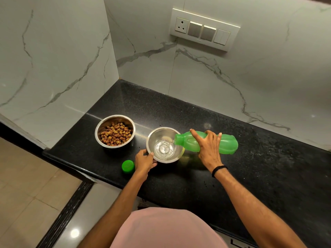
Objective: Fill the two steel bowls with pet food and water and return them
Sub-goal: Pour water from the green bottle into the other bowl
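Food half looks done: the round steel bowl with brown kibble (115, 131) sits on the black speckled granite counter (250, 167), back-left, near the wall corner, filled to roughly half its depth. Nobody is touching it.

Water half is in progress. Your right hand (208, 148) is wrapped around the middle of the translucent green plastic bottle (206, 142), fingers closed over its body, bottle tipped nearly flat with the neck over the rim of the second round steel bowl (163, 144). A thin stream of water runs from the mouth into that bowl. Only a shallow pool shows at the bottom, so I judge this bowl barely started.

Your left hand (145, 161) pinches the near-left rim of the water bowl, thumb on the edge, steadying it on the counter. The two bowls stand apart, not touching.

The green screw cap (128, 165) lies loose on the counter just left of your left hand, near the front edge.

Left to do, as I read it: keep pouring until the level is usable, right the bottle, recap it, then carry both bowls back. Where they go back isn't in view.
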